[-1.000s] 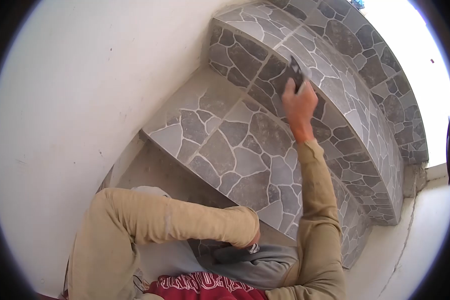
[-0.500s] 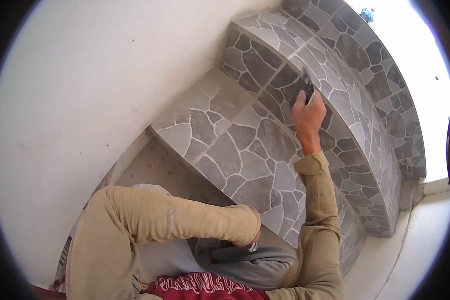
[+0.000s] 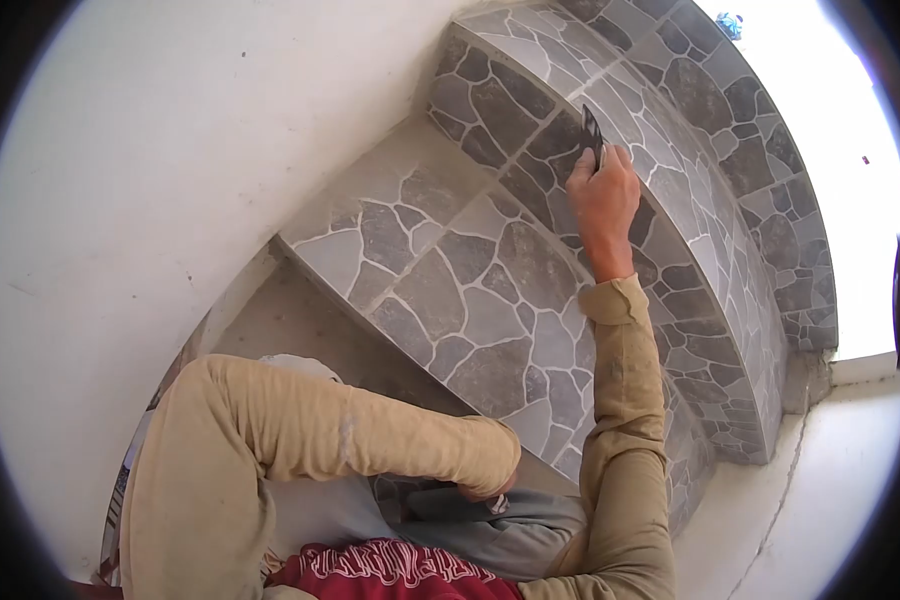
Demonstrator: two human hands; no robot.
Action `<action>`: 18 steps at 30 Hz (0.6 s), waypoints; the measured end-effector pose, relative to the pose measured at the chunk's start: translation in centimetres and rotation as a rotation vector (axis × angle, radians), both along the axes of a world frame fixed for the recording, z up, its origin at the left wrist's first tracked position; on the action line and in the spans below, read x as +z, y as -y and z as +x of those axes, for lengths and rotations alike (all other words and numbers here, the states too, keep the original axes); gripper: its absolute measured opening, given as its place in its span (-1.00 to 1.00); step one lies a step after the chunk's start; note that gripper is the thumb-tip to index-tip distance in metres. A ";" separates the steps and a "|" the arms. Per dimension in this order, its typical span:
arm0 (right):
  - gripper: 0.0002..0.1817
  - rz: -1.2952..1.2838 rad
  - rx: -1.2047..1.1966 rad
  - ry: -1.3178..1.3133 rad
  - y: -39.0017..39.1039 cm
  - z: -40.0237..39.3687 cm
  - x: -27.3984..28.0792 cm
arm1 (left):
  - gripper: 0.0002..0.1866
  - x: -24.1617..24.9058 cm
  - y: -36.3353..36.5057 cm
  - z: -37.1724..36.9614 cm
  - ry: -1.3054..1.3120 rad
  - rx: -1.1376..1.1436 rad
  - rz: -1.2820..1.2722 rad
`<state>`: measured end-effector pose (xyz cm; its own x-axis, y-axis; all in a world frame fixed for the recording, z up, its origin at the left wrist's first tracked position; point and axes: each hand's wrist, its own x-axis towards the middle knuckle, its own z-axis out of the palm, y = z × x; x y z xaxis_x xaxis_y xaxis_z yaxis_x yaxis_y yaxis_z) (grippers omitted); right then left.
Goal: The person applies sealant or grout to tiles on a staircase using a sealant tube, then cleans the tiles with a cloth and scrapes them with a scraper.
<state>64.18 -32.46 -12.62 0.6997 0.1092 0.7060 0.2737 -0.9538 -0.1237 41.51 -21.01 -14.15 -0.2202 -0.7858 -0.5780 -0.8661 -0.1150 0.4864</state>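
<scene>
A white plastered wall [image 3: 170,150] fills the upper left of the frame, and against it a curved flight of stairs [image 3: 490,290] faced in grey stone-pattern tile with pale joints sweeps from the top centre down to the lower right, where it meets a light floor [image 3: 820,480]. The bottom step at left centre [image 3: 300,340] looks bare and untiled, a plain grey surface beside the finished treads. A person crouches at the foot of the stairs, tan sleeves and a grey and red garment crowding the bottom of the frame. The right hand [image 3: 602,200], reaching up to the frame's upper centre, is clenched around the handle of a small dark scraper [image 3: 592,135], whose blade is set against the tiled riser near a pale joint line just under the edge of the tread above. The left hand [image 3: 498,490], at lower centre, is tucked behind the bent forearm and close to the body; whether it is spread or closed cannot be told. The work in hand appears to be dressing or cleaning the grout joints on this riser; the next stroke seemingly calls for keeping the blade flat on the tile and following the joint.
</scene>
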 end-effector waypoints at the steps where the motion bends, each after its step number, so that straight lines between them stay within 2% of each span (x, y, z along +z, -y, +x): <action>1: -0.80 -0.001 -0.002 -0.002 0.4 -0.5 0.3 | -0.71 0.4 -0.3 0.0 -0.006 0.043 0.022; 4: -0.79 -0.006 -0.071 -0.107 0.9 -1.0 0.6 | -0.71 1.3 -2.0 0.7 0.012 0.107 -0.023; 9: -0.80 0.007 0.016 -0.004 -0.6 0.3 -0.1 | -0.71 0.3 -1.2 1.0 -0.005 0.041 0.014; 12: -0.80 0.014 -0.054 -0.049 0.7 -0.9 0.0 | -0.71 -1.4 -1.3 1.0 -0.014 0.066 0.046; 15: -0.79 0.016 -0.083 -0.043 0.0 0.1 -0.4 | -0.71 -0.2 -1.4 1.4 -0.023 0.076 0.029; 18: -0.79 0.000 -0.008 0.034 -1.0 0.6 -0.5 | -0.71 0.1 -1.1 1.3 -0.030 0.032 -0.005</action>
<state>64.81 -31.44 -13.08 0.6760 0.1038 0.7296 0.2705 -0.9559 -0.1147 42.85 -19.87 -14.00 -0.2122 -0.7955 -0.5676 -0.8474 -0.1395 0.5123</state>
